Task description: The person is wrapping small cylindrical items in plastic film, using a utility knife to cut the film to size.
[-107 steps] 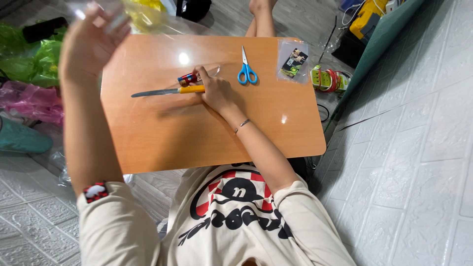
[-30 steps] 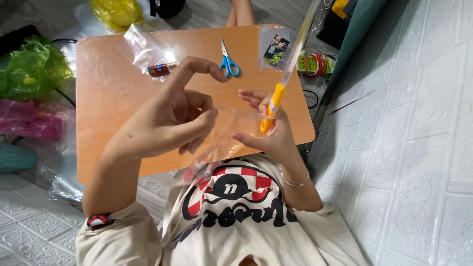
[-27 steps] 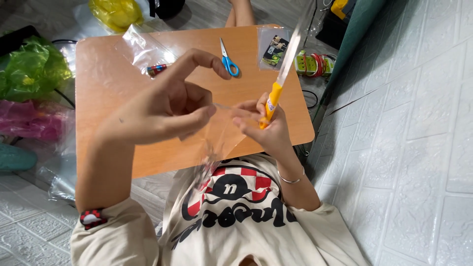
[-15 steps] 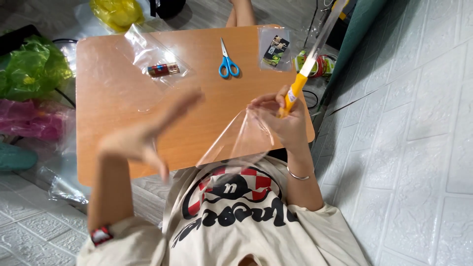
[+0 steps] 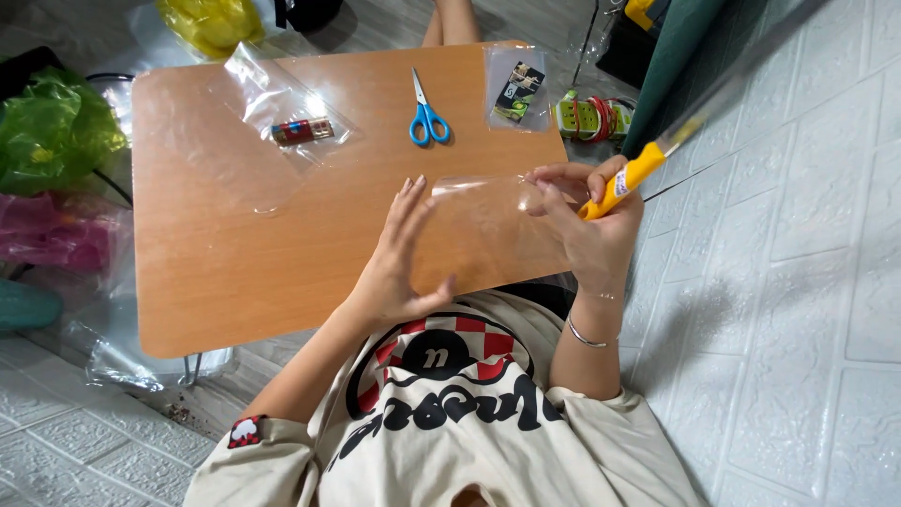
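Note:
My left hand (image 5: 399, 268) lies flat, palm down, on the low wooden table (image 5: 235, 253), its thumb touching the lower left corner of a clear plastic bag (image 5: 493, 230). My right hand (image 5: 587, 230) pinches the bag's right edge. The same hand grips the yellow handle of a long-bladed knife (image 5: 621, 176), whose blade points up and to the right, off the table. The bag lies over the table's near right edge, close to my chest.
Further back on the table lie blue-handled scissors (image 5: 427, 117), a clear bag with a small red item (image 5: 300, 130) and a small packet with a dark item (image 5: 519, 89). Green (image 5: 52, 131), pink (image 5: 52, 235) and yellow (image 5: 211, 21) plastic bags lie on the floor at the left. A tiled wall stands at the right.
My left hand has come down from in front of my face onto the table beside the bag. My right hand has lowered the bag to the table, knife still in it.

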